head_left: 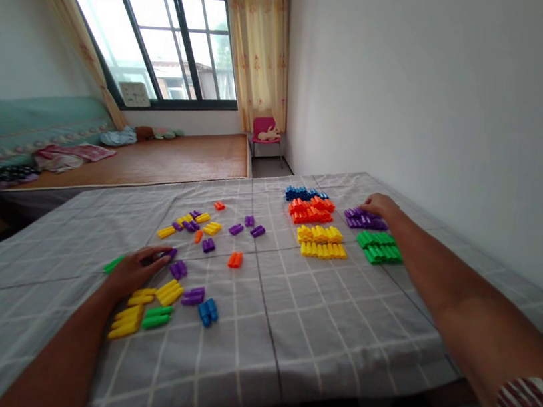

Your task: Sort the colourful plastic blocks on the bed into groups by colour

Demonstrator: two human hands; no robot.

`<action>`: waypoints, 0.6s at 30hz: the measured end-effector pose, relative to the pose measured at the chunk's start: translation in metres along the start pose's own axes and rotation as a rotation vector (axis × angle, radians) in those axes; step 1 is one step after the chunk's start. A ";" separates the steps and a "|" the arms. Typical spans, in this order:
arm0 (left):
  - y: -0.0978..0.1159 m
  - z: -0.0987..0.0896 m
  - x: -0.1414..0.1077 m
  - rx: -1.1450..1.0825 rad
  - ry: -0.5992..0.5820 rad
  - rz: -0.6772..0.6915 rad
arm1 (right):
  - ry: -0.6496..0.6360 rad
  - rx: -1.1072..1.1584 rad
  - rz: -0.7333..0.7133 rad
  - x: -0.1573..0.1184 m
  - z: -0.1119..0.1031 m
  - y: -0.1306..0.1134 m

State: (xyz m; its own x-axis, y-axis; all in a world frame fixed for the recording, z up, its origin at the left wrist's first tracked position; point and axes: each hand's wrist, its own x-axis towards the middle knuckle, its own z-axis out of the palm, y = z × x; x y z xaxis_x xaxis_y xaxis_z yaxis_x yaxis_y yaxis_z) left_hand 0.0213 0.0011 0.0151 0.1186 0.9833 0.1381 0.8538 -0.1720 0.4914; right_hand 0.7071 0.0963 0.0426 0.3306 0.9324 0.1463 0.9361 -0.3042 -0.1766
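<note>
**Left hand (141, 269) and right hand (377, 203) both at purple pieces**

The left fingers are bent and only slightly parted, their tips on a small purple piece (171, 254); whether thumb and finger have truly closed on it, I cannot tell. The right fingers are bunched and pointing down at the purple pile (367, 222), touching its far edge — the tips are hidden, so any piece held there cannot be made out.

Just beside the left hand lies a purple cluster (179, 269), with yellow pieces (169, 293) and a green cluster (157, 317) nearer the body. A light pinch by the ends would likely lift one piece without nudging these.

At the right, the green pile (379, 248) sits close in front of the purple one. Pressing straight down, wrist raised, should keep the rows aligned; a sideways push could spill them.

Across from it stand the yellow pile (321, 242), the orange pile (311, 210) and, farthest, the blue pile (298, 194). All rest on a grey checked cloth (348, 335) — soft, so its folds could tilt a loose row.
</note>
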 end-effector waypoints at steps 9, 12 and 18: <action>0.002 0.013 0.002 0.073 0.112 0.057 | 0.107 -0.044 -0.425 -0.050 -0.012 -0.108; 0.000 0.014 0.002 0.064 0.134 0.072 | 0.029 0.023 -0.731 -0.079 0.004 -0.185; -0.002 0.012 -0.005 -0.042 0.166 0.149 | -0.075 -0.026 -0.948 -0.090 0.053 -0.300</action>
State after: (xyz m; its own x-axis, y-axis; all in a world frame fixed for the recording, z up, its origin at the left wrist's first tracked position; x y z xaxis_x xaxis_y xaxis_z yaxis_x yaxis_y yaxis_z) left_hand 0.0250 -0.0027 0.0032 0.1534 0.9242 0.3498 0.8106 -0.3201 0.4903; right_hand 0.3899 0.1141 0.0308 -0.5754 0.8031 0.1544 0.8133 0.5818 0.0049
